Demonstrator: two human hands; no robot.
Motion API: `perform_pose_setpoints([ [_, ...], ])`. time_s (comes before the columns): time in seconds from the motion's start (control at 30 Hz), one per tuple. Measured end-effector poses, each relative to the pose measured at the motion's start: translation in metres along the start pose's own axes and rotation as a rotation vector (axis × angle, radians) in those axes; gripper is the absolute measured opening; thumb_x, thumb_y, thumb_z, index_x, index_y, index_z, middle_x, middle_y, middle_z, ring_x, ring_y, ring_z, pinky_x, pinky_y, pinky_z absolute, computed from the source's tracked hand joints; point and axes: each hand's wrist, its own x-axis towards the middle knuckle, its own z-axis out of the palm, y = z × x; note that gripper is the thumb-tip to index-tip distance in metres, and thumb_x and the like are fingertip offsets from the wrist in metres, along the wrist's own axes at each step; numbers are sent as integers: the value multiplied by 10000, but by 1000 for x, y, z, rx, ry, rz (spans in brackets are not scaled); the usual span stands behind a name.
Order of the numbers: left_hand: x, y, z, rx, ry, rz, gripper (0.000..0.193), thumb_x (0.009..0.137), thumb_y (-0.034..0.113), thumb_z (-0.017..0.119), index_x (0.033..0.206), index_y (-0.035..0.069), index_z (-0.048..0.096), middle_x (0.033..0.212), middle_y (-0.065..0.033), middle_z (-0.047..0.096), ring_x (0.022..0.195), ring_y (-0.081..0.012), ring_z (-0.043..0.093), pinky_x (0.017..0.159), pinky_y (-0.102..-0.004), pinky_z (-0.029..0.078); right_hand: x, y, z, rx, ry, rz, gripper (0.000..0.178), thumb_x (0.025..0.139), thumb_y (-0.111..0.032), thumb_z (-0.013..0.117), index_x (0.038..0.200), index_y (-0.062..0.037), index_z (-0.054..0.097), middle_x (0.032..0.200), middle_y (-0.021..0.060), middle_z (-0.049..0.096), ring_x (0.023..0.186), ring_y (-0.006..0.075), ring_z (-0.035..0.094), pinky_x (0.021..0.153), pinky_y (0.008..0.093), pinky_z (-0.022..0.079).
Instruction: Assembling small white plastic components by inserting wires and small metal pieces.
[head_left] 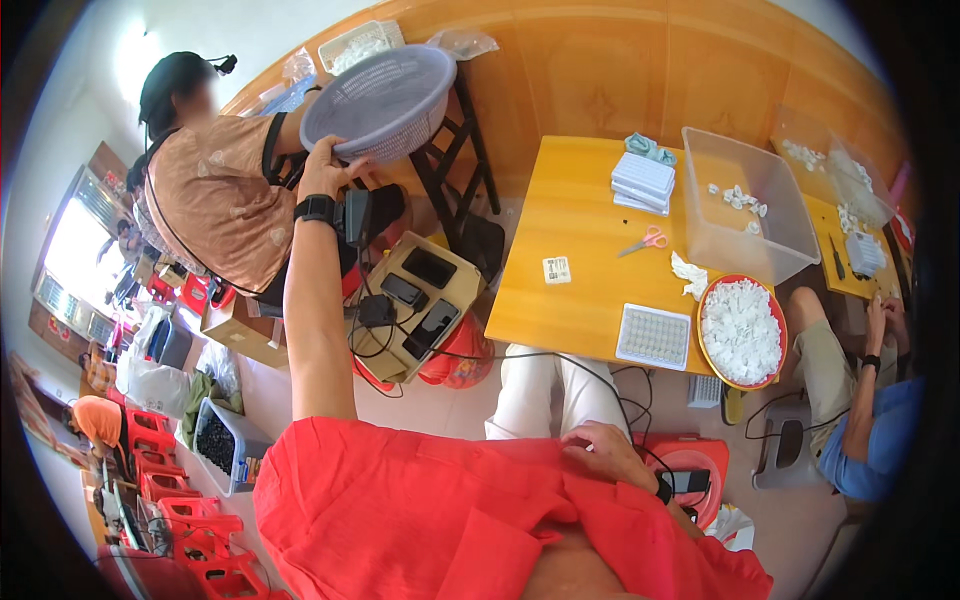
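At the upper left, my left hand (325, 172) reaches out on a straight arm and grips the near rim of a grey-lilac plastic basket (385, 140). The basket is tilted, and its inside looks bare apart from a pale sheen. On its far left side another person's arm (293, 128) also reaches to it. My right hand (608, 452) lies low over my lap by the red shirt, its fingers curled in; whatever they may hold is hidden. Nearest to it is the wooden table (535, 300), with a white grid tray (653, 336) at its front edge.
On the table are a red-rimmed bowl of white pieces (742, 332), pink scissors (645, 241), stacked white trays (643, 182) and a clear bin (745, 240). A cardboard box with phones and cables (420, 300) stands beside my left arm. Another person (875, 430) sits at right.
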Motion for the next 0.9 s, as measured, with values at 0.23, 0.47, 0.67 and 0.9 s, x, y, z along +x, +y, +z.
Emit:
perform_pose_setpoints([
  [0.23,-91,137,77,-260,77,-91,230,777,-58,525,981,-96,429,1030,-236,496,1112,-521,370,825,-533,507,-6,9,9,5,42,20,183,754,-177,623,885,-50,631,805,134,615,776,304,590,688,377,463],
  [0.47,-77,129,64,-970,328,-364,233,783,-19,512,977,-132,448,1151,-309,385,1111,-617,240,807,-528,519,-1,15,7,-10,55,14,189,752,-179,623,882,-43,632,801,134,613,765,310,586,680,377,460],
  [0.67,-54,120,58,-1075,231,-387,344,790,19,530,1088,-104,411,1274,-322,285,1175,-648,68,802,-553,514,-1,20,6,-3,81,9,176,757,-163,628,885,-43,634,796,133,619,748,302,594,674,369,461],
  [0.9,-68,133,75,-1122,345,-525,379,786,0,560,1129,-84,422,1279,-352,215,1180,-618,166,760,-456,561,-2,22,7,-4,94,18,169,758,-159,635,879,-41,633,802,131,622,752,295,596,674,374,461],
])
